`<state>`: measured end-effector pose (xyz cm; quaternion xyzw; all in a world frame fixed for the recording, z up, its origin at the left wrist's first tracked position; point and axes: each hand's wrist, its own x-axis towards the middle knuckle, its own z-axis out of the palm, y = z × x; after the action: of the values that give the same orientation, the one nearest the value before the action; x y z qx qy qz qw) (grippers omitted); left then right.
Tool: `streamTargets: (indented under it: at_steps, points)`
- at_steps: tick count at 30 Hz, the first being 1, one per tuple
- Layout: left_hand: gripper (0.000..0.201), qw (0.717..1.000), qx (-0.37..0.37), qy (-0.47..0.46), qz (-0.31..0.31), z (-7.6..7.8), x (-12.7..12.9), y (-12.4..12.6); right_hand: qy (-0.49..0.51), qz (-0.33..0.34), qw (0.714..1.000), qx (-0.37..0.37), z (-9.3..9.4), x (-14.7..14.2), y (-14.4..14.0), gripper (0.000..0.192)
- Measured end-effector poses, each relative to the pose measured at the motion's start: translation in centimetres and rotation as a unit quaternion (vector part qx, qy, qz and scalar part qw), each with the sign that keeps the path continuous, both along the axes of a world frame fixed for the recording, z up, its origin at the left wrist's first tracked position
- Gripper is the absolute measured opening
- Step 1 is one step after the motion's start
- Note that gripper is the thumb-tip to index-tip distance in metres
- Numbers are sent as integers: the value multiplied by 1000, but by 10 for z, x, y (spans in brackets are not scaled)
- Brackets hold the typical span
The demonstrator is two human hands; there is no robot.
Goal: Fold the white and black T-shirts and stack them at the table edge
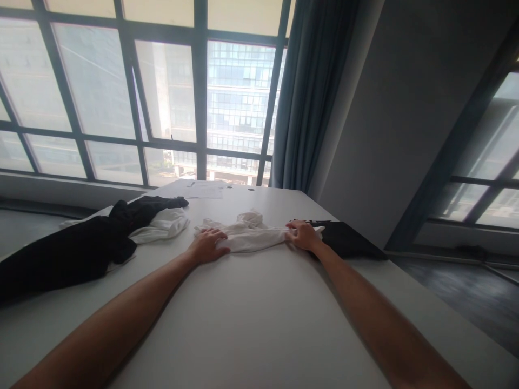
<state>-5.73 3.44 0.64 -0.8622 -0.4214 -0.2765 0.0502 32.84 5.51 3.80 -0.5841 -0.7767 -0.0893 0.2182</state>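
Observation:
A crumpled white garment [251, 235] lies stretched across the middle of the white table [251, 324]. My left hand [208, 244] rests on its left end with the fingers curled over the cloth. At the garment's right end my right hand [302, 235] grips the fabric. Both arms reach straight out over the table.
A heap of black clothing [77, 246] with another white garment [162, 226] lies at the left. A flat black folded item [346, 239] sits near the table's right edge. Papers [205, 189] lie at the far end by the large window; a blue curtain [312, 92] hangs beyond.

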Motion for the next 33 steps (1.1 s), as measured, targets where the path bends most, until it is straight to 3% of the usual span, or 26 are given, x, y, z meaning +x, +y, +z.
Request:
streamTargets:
  at_steps: [2, 5, 9, 11, 13, 17, 20, 23, 25, 26, 27, 29, 31, 33]
  points:
    - [19, 1000, -10, 21, -3, 1, 1, -1, -61, 26, 996, -53, -2, -10, -3, 34]
    - [22, 999, 0, 5, 43, 2, 3, -1, -98, 2, 993, -73, 1, -20, -8, 27]
    - [25, 977, 8, -106, 184, 4, 3, 0, -35, -57, 997, -44, 13, -34, -16, 28]
    - [27, 963, 30, -150, 223, 5, 1, 1, 19, -52, 997, -44, 17, -45, -18, 30]
    - [28, 967, 61, -150, 196, 3, 1, 1, 59, -13, 997, -58, 17, -56, -18, 30]
    - [35, 998, 40, -40, 34, -2, 5, -1, 129, 92, 982, -105, 12, -71, -18, 27]
    - [21, 1000, 2, -11, -9, -3, 8, -4, 223, 153, 942, -197, 18, -69, -21, 31]
    - [27, 995, -8, -90, 45, 0, 9, -7, 340, 195, 870, -298, 32, -58, -28, 42]
    - [31, 983, -7, -159, 89, 2, 10, -9, 411, 209, 826, -325, 40, -49, -31, 46]
    - [33, 978, -6, -183, 103, 2, 11, -9, 436, 205, 817, -317, 42, -45, -30, 46]
    - [34, 974, -5, -197, 113, 3, 11, -10, 448, 190, 823, -293, 43, -41, -28, 46]
    - [34, 971, -11, -203, 125, 2, 12, -9, 419, 122, 877, -203, 39, -35, -22, 40]
    - [31, 973, -16, -191, 125, 1, 12, -9, 310, 28, 944, -106, 31, -31, -14, 30]
    - [35, 984, -8, -150, 100, 1, 13, -9, 172, -50, 983, -43, 24, -29, -10, 25]
